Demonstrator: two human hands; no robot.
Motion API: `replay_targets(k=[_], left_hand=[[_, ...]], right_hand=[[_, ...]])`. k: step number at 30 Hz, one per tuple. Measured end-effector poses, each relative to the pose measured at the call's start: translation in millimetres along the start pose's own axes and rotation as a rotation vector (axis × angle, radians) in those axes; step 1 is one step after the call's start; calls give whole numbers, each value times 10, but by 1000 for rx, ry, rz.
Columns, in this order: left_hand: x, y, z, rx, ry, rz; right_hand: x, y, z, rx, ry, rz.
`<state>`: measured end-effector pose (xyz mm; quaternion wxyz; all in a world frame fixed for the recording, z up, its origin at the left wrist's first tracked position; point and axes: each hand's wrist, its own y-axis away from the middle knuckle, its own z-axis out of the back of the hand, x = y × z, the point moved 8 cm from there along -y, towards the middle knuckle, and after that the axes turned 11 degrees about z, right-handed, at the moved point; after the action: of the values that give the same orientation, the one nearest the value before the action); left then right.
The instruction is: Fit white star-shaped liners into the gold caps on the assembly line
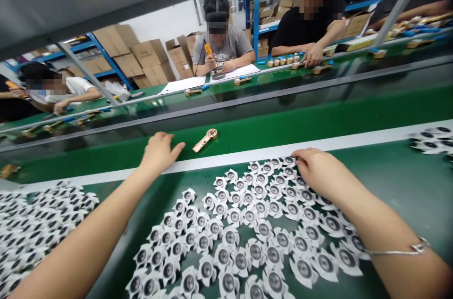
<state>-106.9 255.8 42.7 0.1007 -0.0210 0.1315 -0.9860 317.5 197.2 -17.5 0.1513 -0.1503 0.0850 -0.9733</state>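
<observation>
Many impellers [249, 216] lie near the right hand [316, 169].

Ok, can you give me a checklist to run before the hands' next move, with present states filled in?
1. Left hand free: ok, nothing visible in it.
2. Gold-coloured part with round head and straight handle uncovered: ok, lying on the glossy green strip beside the left hand.
3. White-bladed, grey-hubbed plastic-looking wheels within reach: ok, spread between the forearms.
4. Right hand gripping a wheel: cannot tell; fingertips are at the group's far edge.
5. Thin silver-coloured bracelet clear of the wheels: cannot tell, very close.
</observation>
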Motion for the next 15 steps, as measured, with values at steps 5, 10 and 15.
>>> replay_targets(k=[5,10,15], left_hand=[[-619,-157,-235,255,64,-99],[-781,-197,-337,455,145,-72],[-835,258,140,372,306,-107]], right_hand=[[-73,-19,-80,1,-10,0],[-115,-14,-9,-18,-21,-45],[-52,65,280,-138,-34,-162]])
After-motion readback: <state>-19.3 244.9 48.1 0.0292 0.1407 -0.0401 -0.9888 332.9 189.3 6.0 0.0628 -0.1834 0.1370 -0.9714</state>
